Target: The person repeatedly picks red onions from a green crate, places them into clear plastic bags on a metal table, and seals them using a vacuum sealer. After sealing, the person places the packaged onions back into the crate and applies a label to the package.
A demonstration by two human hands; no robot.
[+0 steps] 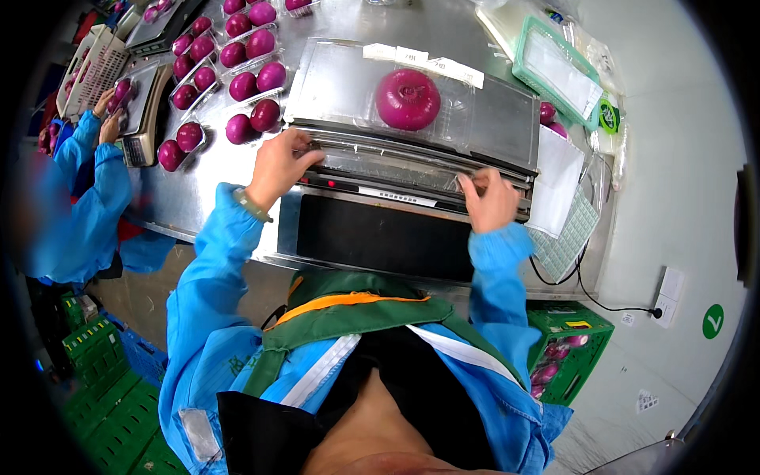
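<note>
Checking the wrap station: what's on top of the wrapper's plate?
One red onion in a clear tray on the wrapping machine. Both hands, left hand and right hand, grip the film. The onion's underside is hidden.

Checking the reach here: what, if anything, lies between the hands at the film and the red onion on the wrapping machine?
Nothing visible does. The left hand and right hand grip the clear film at the machine's front edge; the red onion sits behind, in a clear tray.

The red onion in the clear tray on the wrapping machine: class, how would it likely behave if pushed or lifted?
The red onion looks round, so it would probably roll once out of its clear tray. Its glossy skin suggests some slipperiness. It appears solid, so likely firm and fairly heavy for its size.
</note>
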